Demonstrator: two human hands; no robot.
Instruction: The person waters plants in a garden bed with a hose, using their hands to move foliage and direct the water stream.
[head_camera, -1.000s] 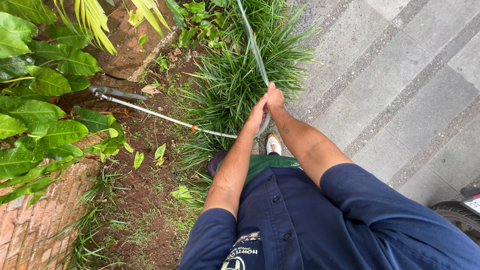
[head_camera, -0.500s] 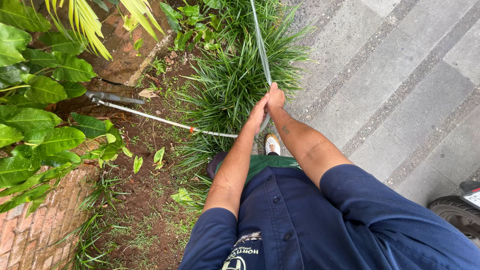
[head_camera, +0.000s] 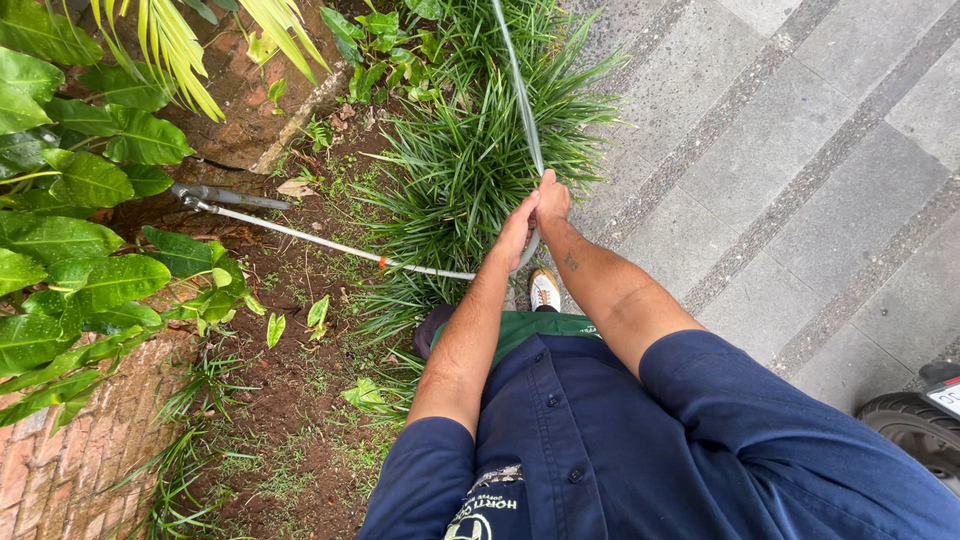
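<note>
Hands (head_camera: 535, 215) barely shifted; the hose (head_camera: 518, 90) apparently runs straight away from them.

hose (head_camera: 516, 90): smooth, prob. plastic | paving (head_camera: 800, 150): rough matt stone | shirt (head_camera: 640, 450): matt cloth | leaves (head_camera: 90, 180): glossy

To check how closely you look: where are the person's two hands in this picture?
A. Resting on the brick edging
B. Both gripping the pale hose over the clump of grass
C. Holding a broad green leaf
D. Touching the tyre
B: the left hand and right hand close together on the pale hose above the grass clump.
</note>
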